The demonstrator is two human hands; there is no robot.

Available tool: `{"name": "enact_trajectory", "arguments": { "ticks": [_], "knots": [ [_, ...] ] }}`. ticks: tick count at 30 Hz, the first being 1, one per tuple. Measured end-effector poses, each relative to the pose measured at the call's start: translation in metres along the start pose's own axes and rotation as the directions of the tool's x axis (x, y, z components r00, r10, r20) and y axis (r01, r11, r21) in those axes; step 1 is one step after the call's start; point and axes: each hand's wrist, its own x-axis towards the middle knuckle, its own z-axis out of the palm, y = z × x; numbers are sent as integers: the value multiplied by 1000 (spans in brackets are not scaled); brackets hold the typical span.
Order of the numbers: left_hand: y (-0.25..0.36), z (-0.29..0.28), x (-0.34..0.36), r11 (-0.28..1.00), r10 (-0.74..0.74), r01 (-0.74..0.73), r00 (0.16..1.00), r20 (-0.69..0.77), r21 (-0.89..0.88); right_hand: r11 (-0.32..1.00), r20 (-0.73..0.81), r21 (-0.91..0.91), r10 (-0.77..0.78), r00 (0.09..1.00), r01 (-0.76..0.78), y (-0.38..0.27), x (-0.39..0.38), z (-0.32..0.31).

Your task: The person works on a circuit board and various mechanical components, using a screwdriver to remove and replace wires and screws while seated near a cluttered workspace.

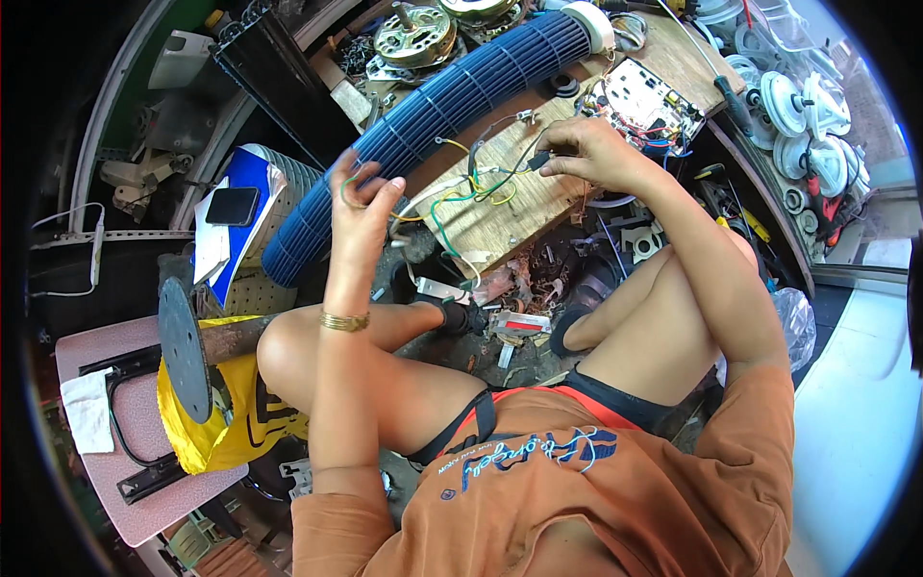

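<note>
My right hand [598, 154] pinches a small black connector [541, 162] at one end of a wire bundle [478, 188]. The bundle has green, yellow, white and black strands and lies loosely over a wooden board [500, 229]. At its other end, my left hand [360, 204] is raised with the fingers curled around a thin green-yellow wire [348, 188]. Just behind that hand, a long blue cylindrical fan wheel [452, 85] lies slantwise, its white end cap [591, 27] at the far right.
A circuit board [646, 101] with coloured wires lies beyond my right hand. Metal motor parts [415, 38] sit at the back. To the left, a phone [232, 206] rests on papers. White plastic wheels [784, 104] and a screwdriver [735, 106] are at right. Scraps litter the floor between my feet.
</note>
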Motion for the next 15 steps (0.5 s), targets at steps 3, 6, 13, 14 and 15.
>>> {"name": "enact_trajectory", "arguments": {
  "ticks": [3, 6, 13, 14, 15],
  "knots": [
    [3, 18, -4, 665, 655, -512, 750, -93, 544, 995, 16, -88, 42, 999, -40, -1, -5, 0],
    [29, 57, -13, 351, 738, -724, 604, 301, 594, 957, -33, -290, -32, 999, 21, -3, -7, 4],
    [-10, 110, 27, 499, 299, -656, 744, 598, 567, 990, 28, -135, -47, 998, 51, -3, 0, 7],
    [-15, 109, 32, 599, 308, -635, 745, 592, 487, 990, 27, -130, -44, 999, 47, -3, 0, 7],
    [-16, 112, 35, 691, 321, -607, 744, 587, 392, 995, 5, -64, -74, 997, 74, -1, -3, 6]
  ]
}}
